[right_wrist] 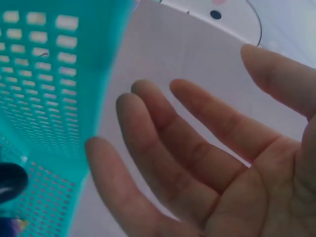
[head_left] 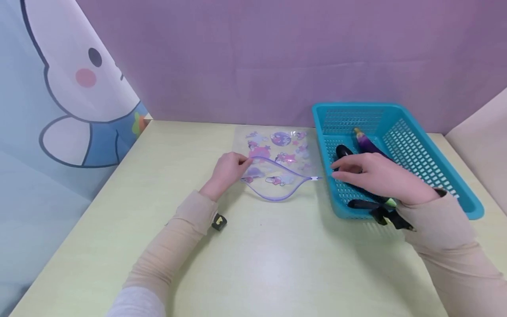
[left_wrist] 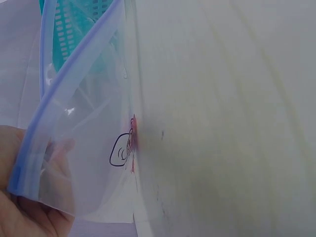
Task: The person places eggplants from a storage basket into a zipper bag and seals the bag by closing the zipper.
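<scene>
A clear zip bag [head_left: 277, 154] printed with pink and purple cartoon figures lies on the table, its purple-edged mouth spread apart. My left hand [head_left: 231, 169] pinches the bag's left edge near the zip; the left wrist view shows the blue zip strip [left_wrist: 59, 84] rising from the fingers. Over the left side of the turquoise basket [head_left: 342, 209] hovers my right hand [head_left: 368, 171], fingers loosely bent and holding nothing. In the right wrist view its fingers [right_wrist: 163, 143] are spread beside the basket wall. A white slider [head_left: 314, 178] sits at the zip's right end.
Inside the basket lie a purple eggplant [head_left: 368, 143] and several dark, glossy items, among them a rounded black one [head_left: 343, 151], partly hidden by my right hand. A purple cloth [head_left: 237, 61] hangs behind the table, with a cartoon-printed cloth [head_left: 79, 145] at left.
</scene>
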The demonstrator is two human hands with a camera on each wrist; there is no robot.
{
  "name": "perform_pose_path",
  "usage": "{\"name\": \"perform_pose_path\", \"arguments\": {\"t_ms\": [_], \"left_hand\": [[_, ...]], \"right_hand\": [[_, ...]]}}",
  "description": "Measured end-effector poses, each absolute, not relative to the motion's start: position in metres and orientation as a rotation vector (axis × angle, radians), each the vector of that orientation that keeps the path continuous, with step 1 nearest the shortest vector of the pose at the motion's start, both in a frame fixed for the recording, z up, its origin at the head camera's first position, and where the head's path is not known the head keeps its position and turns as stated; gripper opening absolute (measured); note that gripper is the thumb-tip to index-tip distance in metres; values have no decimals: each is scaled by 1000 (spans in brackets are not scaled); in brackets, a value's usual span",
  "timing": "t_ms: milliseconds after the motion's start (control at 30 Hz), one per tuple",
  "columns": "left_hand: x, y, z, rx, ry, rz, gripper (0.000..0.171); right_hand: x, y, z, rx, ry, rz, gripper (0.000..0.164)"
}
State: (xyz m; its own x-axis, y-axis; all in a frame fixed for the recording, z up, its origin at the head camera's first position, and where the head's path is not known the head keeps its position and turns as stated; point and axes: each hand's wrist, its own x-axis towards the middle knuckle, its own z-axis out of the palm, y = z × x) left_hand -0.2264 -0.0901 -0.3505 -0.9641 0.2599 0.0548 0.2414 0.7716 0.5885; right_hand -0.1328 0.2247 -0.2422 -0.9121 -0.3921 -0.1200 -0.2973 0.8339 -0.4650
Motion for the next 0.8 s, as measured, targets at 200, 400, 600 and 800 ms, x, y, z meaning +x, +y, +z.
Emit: {"name": "perform_pose_path", "arguments": {"t_ms": [200,400,600,800], "left_hand": [[-226,-92,-351,396,2903,962,33],[-227,-93,-352,396,2897,964,30],[-228,-93,-352,396,2910,960,29],[-228,-92,-352,390,2900,949,31]], "right_hand": [[-147,248,-245,-441,2749,-668,44],[-164,273,-246,-350,2670,-681,51],[-180,293,-250,-267,2639,-697,57],[-187,301,-261,-159,2643,-760,63]]}}
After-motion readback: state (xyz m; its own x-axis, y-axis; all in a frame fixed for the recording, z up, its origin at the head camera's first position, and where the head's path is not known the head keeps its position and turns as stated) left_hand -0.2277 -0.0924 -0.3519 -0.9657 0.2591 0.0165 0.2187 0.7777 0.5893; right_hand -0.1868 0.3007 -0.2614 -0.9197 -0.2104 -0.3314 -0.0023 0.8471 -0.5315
